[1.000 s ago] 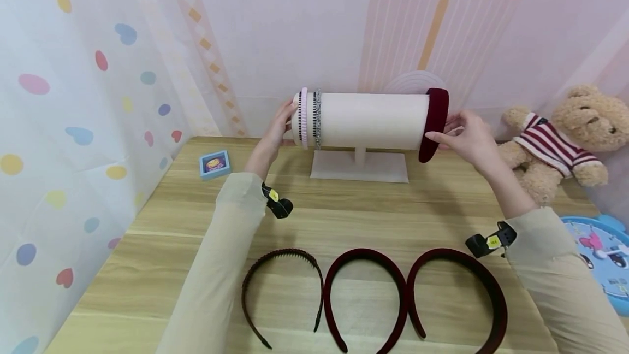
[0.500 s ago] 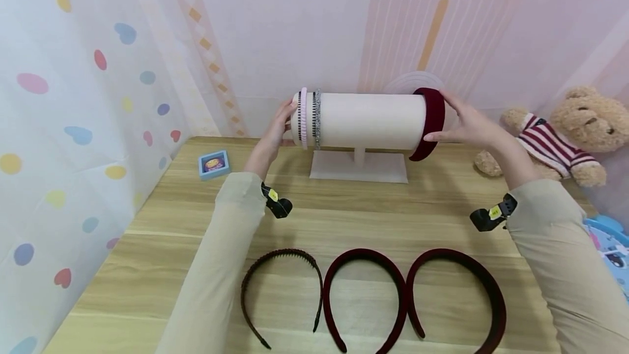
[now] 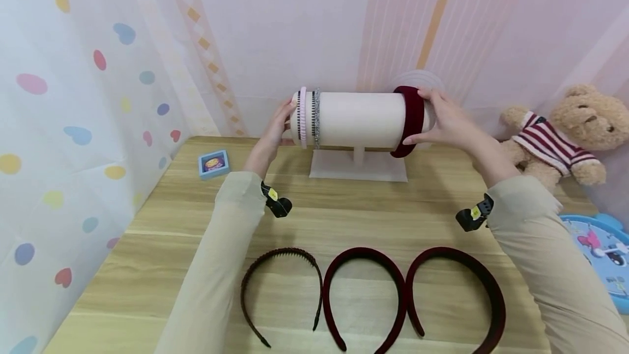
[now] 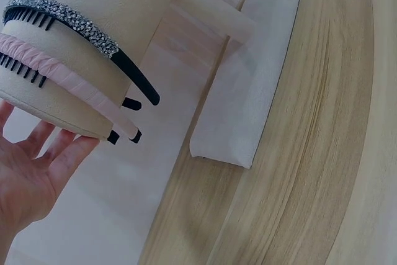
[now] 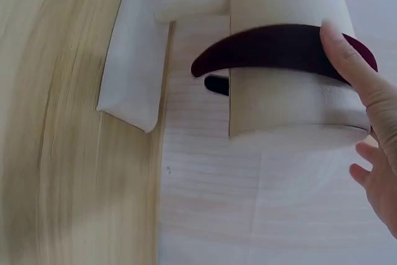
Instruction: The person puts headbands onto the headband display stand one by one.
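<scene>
A cream headband stand (image 3: 363, 116), a horizontal roll on a post and flat base, stands at the table's back. My left hand (image 3: 272, 133) touches its left end with extended fingers (image 4: 71, 159). Beside them, a pink headband (image 4: 59, 72) and a silver glitter headband (image 4: 68, 20) sit round the roll. A dark red velvet headband (image 3: 413, 119) circles the roll near its right end. My right hand (image 3: 449, 122) holds this headband, fingers at the top and thumb lower on its front. In the right wrist view, the thumb lies across the red headband (image 5: 267, 46); some fingertips are apart from it.
On the table's front lie a thin dark toothed headband (image 3: 282, 253) and two padded dark red headbands, one in the middle (image 3: 363, 253) and one rightward (image 3: 493, 294). A small blue box (image 3: 214, 165) lies left; a teddy bear (image 3: 555, 146) and blue toy (image 3: 604, 250) are right.
My right hand has shifted its hold on the velvet headband upward and slid it left along the roll, baring the right end. My left hand stays at the left end.
</scene>
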The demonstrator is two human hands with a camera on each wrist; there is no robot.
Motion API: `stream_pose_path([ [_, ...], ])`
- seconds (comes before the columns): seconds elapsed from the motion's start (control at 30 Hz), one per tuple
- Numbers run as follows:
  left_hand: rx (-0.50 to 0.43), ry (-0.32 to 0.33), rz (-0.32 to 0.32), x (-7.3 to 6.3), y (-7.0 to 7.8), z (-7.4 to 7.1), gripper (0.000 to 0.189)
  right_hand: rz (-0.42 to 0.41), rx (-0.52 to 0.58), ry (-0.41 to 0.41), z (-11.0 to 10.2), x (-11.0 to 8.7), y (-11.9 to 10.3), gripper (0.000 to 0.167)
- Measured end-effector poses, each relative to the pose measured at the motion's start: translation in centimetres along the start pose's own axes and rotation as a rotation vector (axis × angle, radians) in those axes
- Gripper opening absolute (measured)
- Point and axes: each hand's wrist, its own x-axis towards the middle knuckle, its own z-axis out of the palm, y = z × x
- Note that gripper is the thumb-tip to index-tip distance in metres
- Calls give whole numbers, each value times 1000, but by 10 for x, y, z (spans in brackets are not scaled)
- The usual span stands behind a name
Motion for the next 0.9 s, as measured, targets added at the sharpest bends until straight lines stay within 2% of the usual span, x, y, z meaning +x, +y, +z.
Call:
stream_pose_path([
  [0.17,-5,10,-2,1,0,-2,57,-25,-43,20,2,8,-5,104],
  [0.4,3,16,-11,1,0,-5,57,-22,-88,-9,7,20,-15,106],
  [0.67,9,14,-4,1,1,-5,57,-52,-89,-28,13,32,-28,100],
  [0.9,-5,18,-5,0,2,-3,57,-58,-113,-32,21,43,-43,105],
])
